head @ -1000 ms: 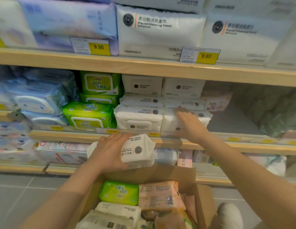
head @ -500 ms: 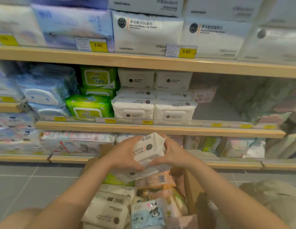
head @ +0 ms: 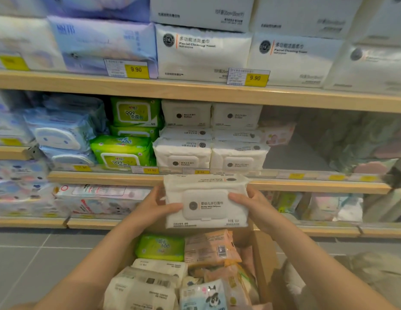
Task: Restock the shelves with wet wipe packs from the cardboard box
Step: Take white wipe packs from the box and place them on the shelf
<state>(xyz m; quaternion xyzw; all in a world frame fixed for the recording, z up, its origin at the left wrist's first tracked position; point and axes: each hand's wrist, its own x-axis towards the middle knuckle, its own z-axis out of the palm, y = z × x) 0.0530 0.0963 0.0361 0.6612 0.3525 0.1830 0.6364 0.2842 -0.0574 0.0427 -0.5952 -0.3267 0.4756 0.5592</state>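
Note:
A white wet wipe pack (head: 206, 201) with a grey flip lid faces me, held flat between both hands just below the middle shelf's front edge (head: 105, 178). My left hand (head: 153, 208) grips its left side and my right hand (head: 251, 205) grips its right side. Below them stands the open cardboard box (head: 261, 260), filled with several packs: a green one (head: 160, 247), an orange one (head: 209, 247) and white ones (head: 143, 287). On the middle shelf, stacks of matching white packs (head: 182, 153) sit directly above the held pack.
Green packs (head: 122, 151) and blue packs (head: 58, 139) fill the middle shelf to the left. To the right of the white stacks lies a bare stretch of shelf (head: 293, 157). Large white towel packs (head: 201, 52) line the top shelf. Grey floor tiles (head: 38, 265) lie at left.
My right hand left the shelf stack and came down to the pack. Both hands turned the pack lid-forward and raised it toward the middle shelf's edge.

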